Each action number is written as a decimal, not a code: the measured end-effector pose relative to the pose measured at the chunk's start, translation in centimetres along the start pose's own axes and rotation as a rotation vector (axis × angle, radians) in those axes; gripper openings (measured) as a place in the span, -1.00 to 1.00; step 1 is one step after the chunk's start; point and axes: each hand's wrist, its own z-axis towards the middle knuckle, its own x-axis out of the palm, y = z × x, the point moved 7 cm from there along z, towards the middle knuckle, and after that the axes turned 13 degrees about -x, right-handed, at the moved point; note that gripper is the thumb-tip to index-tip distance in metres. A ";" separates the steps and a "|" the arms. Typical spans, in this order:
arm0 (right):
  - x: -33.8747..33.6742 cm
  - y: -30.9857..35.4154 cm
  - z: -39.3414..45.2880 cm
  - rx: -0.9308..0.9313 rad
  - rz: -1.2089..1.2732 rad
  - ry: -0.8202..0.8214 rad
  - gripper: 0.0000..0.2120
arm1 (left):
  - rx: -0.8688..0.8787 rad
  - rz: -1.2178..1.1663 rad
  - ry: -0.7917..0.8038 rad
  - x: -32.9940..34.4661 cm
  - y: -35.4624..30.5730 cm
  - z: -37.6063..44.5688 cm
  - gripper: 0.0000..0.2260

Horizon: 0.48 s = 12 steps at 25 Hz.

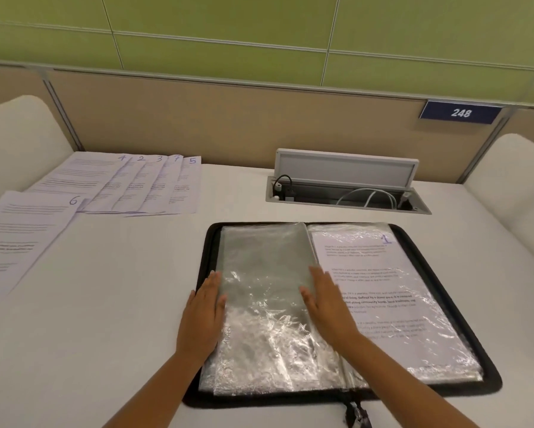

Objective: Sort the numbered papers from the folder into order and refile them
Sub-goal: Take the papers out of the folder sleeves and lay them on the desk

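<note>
A black zip folder (463,307) lies open on the white desk. Its left side shows empty clear plastic sleeves (265,304); the right sleeve holds the paper numbered 1 (380,291). My left hand (202,316) rests flat on the left edge of the empty sleeves. My right hand (327,301) presses flat near the spine, fingers straight. Loose papers numbered 4, 2, 3, 7, 5 (136,183) lie fanned at the far left, and paper 6 (21,236) lies nearer on the left.
An open cable box (349,193) with its lid up and white and black cables sits in the desk behind the folder. A beige partition with a "248" sign (461,112) backs the desk. Cream side panels (18,140) flank it.
</note>
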 end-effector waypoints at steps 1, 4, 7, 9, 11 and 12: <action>1.8 -0.1 -0.3 -0.014 -0.104 0.098 -0.23 | -0.051 -0.083 0.009 -0.2 0.3 0.0 -0.49; 5.4 2.0 -1.0 -0.093 -0.274 0.168 -0.26 | -0.199 -0.302 0.092 -0.5 0.6 0.0 -0.52; 7.2 5.3 -0.6 -0.229 -0.316 0.274 -0.36 | -0.199 -0.253 0.086 -1.0 -0.5 -0.4 -0.51; 7.2 7.3 -0.4 -0.463 -0.222 0.307 -0.35 | -0.099 -0.099 0.004 -1.5 -1.6 -0.5 -0.63; 5.7 7.3 0.5 -0.505 0.001 0.328 -0.43 | -0.013 0.115 -0.010 -1.4 -2.2 -0.6 -0.61; 4.2 6.4 1.4 -0.481 0.047 0.247 -0.50 | -0.011 0.124 -0.008 -1.5 -1.9 -0.5 -0.56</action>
